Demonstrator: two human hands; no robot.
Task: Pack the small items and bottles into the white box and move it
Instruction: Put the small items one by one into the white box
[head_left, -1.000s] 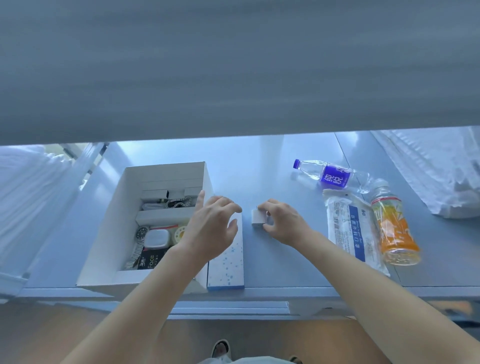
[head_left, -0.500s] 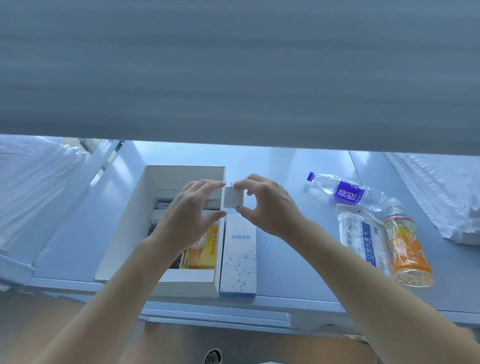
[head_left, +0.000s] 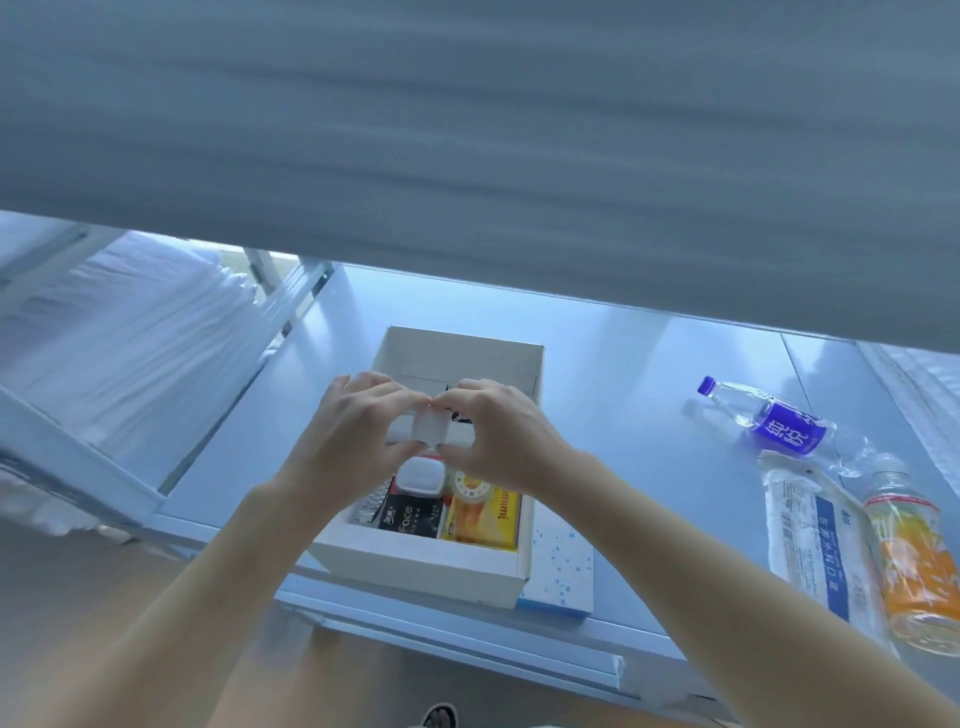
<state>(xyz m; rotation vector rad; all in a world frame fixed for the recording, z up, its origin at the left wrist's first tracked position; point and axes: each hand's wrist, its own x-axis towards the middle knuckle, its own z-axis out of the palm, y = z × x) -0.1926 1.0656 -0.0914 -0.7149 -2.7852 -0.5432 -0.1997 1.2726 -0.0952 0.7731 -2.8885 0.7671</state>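
The open white box (head_left: 415, 564) stands on the blue-grey table (head_left: 639, 447) near its front edge. Above the box's middle, my left hand (head_left: 348, 441) and my right hand (head_left: 498, 441) together pinch a small white cube (head_left: 431, 427). Inside the box lie a white rounded case (head_left: 422, 475), a black packet, a yellow packet (head_left: 485, 517) and other small items. A clear water bottle (head_left: 769, 423) with a purple label lies on its side at the right. An orange drink bottle (head_left: 906, 556) lies further right.
A white and blue speckled carton (head_left: 558, 566) lies against the box's right side. A white pouch with a blue stripe (head_left: 810, 540) lies beside the orange bottle. A grey shelf overhangs the top of the view. White bundled material sits at far left and far right.
Both hands have carried the small white cube from the table beside the box to over the box's middle. The view has shifted so the box sits more central.
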